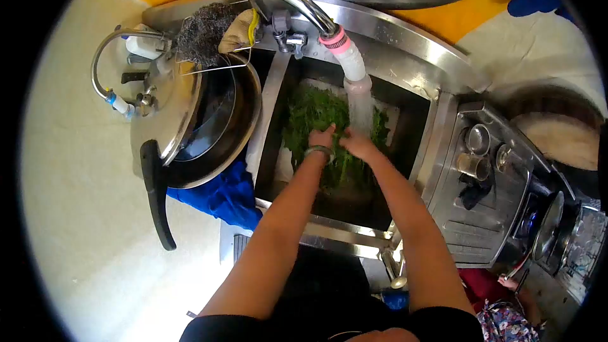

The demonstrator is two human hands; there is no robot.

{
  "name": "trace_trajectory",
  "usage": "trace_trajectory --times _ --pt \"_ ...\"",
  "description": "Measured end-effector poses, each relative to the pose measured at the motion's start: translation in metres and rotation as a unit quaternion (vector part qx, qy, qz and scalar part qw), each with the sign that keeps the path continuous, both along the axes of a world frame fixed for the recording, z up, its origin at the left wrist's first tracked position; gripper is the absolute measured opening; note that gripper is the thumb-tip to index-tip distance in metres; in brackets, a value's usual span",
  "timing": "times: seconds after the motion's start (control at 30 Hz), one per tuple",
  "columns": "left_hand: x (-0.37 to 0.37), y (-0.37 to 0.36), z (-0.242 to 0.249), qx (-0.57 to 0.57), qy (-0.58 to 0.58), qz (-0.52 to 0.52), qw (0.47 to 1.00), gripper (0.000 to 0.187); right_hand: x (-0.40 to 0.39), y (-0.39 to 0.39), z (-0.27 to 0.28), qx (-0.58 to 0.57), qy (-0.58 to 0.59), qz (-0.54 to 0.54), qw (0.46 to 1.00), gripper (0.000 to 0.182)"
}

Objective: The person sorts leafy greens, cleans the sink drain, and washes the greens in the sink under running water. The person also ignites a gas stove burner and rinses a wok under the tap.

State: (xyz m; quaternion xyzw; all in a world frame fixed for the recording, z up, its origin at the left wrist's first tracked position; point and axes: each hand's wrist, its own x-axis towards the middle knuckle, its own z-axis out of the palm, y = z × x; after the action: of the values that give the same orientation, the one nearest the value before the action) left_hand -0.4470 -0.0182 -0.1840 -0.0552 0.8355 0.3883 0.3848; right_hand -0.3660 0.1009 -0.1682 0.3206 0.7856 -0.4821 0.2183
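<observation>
left hand (pixel 323 136) is gripping the leafy greens (pixel 310 117) from above, fingers curled in | right hand (pixel 356 144) is pressing the same bunch, closed on it | greens are lying in the steel sink (pixel 418 133) under the running faucet (pixel 297 1) | no writing is showing

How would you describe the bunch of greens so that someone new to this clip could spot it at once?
Start at the steel sink in the middle of the view, under the curved tap with its pale hose. In the basin, under the running water, lies the bunch of leafy greens, with the left hand and right hand on it. It is the only green, leafy thing among metal pans.
</observation>
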Motion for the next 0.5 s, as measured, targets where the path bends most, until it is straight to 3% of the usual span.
trace_trajectory --times 0.07,0.17,0.23,0.27,0.3,0.37,0.4,0.43,0.5 --pt "-0.005 -0.009 0.024 0.022 -0.038 -0.009 0.999 0.107 0.009 0.023 -0.029 0.043 -0.026 -0.069 0.996 0.047" --pt "-0.008 -0.018 -0.014 0.07 -0.064 0.054 0.994 0.112 0.015 0.027 -0.038 0.119 -0.067 -0.121 0.983 0.047" --pt "-0.017 -0.028 -0.02 0.035 0.0 -0.029 0.999 0.117 0.009 0.025 -0.023 0.145 -0.09 -0.147 0.974 0.047" --pt "-0.019 -0.034 -0.024 0.016 0.03 -0.071 0.997 0.119 0.008 0.025 -0.016 0.142 -0.102 -0.167 0.97 0.048" --pt "-0.02 -0.04 -0.032 0.003 0.021 -0.039 0.999 0.115 0.01 0.024 -0.004 0.138 -0.116 -0.188 0.966 0.048" --pt "-0.023 -0.047 -0.046 -0.024 0.005 0.026 0.999 0.108 0.016 0.025 0.011 0.025 -0.102 -0.335 0.936 0.051" --pt "-0.025 -0.047 -0.018 -0.056 0.025 0.063 0.996 0.092 0.016 0.027 0.013 -0.032 -0.09 -0.404 0.91 0.053" --pt "-0.026 -0.049 -0.041 -0.056 0.025 0.063 0.996 0.087 0.017 0.031 0.001 0.033 -0.139 -0.289 0.947 0.053" --pt "-0.028 -0.051 -0.089 -0.054 0.025 0.06 0.996 0.077 0.02 0.037 -0.025 0.16 -0.229 -0.047 0.959 0.053"
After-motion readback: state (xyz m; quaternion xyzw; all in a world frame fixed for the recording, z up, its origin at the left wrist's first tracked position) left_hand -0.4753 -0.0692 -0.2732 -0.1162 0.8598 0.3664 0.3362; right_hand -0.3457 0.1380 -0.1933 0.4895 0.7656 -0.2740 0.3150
